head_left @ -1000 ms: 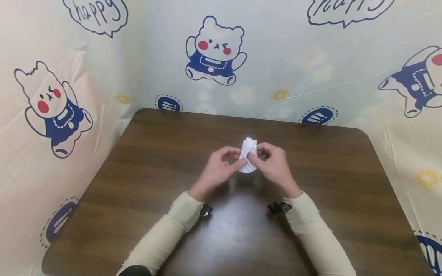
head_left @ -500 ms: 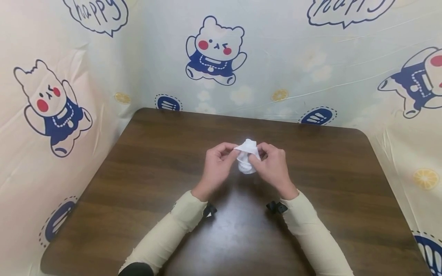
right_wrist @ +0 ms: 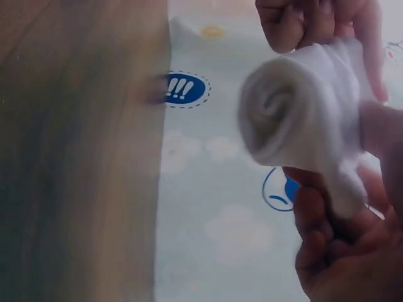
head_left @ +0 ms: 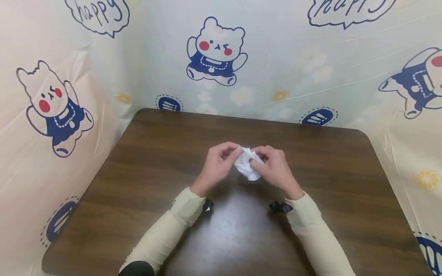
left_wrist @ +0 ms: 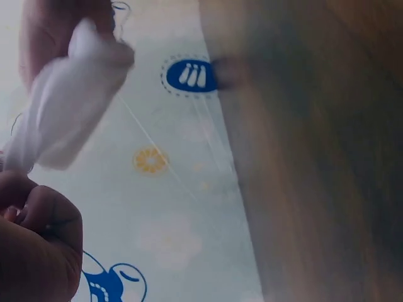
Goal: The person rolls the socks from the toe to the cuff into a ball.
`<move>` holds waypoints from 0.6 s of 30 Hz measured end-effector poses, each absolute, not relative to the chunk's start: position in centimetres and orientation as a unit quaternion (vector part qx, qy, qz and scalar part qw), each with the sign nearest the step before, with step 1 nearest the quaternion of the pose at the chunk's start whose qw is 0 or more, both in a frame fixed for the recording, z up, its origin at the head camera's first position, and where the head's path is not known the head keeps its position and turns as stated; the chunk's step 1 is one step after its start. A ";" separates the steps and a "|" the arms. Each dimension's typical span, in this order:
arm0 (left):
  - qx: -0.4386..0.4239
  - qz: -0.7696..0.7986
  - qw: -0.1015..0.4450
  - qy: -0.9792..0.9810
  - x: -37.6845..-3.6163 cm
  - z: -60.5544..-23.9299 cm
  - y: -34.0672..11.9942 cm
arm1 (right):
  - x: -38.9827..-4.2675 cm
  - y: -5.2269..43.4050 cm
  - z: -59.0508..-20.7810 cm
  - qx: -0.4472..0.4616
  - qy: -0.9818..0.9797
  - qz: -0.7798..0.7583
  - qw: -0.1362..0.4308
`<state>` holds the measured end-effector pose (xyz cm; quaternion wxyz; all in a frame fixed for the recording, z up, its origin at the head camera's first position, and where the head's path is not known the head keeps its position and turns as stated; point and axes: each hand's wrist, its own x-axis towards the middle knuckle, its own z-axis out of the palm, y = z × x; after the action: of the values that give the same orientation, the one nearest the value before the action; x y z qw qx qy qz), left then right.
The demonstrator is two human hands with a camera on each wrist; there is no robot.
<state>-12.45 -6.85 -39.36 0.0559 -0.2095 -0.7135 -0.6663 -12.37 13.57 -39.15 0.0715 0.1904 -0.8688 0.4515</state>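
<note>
A small rolled white cloth (head_left: 247, 164), much like a sock, is held between both hands above the table. In the right wrist view the roll (right_wrist: 283, 110) shows a spiral end, with a looser layer drawn over its other side. My left hand (head_left: 218, 165) pinches its upper left edge between thumb and fingers. On the other side my right hand (head_left: 274, 168) grips it, the thumb pressed into the near face and the fingers behind. In the left wrist view the cloth (left_wrist: 72, 100) stretches between the two hands, with the left hand (left_wrist: 41, 242) below.
A dark brown wooden table (head_left: 165, 130) lies under the hands. Pale curtain (head_left: 276, 46) printed with cartoon bears surrounds it at the back and both sides. Black straps (head_left: 280, 207) sit at the wrists beside the cream sleeves (head_left: 162, 234).
The cloth went from a narrow upright shape to a rounder, bunched one, sitting slightly lower. The left hand pulled its upper edge out leftward, then moved back in towards the right hand.
</note>
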 end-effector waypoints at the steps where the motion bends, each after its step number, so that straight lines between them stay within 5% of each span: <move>1: -0.214 -0.658 0.053 -0.720 -12.5 -39.3 -6.9 | -12.3 13.7 -39.0 0.207 -0.870 0.444 0.052; 9: -0.212 -0.635 -0.004 -0.743 -13.0 -39.4 -7.4 | -12.4 14.6 -38.6 0.321 -0.826 0.463 -0.034; 18: -0.156 -0.684 -0.105 -0.704 -13.4 -39.3 -6.7 | -12.1 13.5 -41.2 0.241 -0.660 0.711 0.012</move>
<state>-13.44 -6.69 -39.34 -0.1049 -0.1564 -0.7043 -0.6845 -12.10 13.52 -41.17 0.0121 0.2411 -0.6602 0.7112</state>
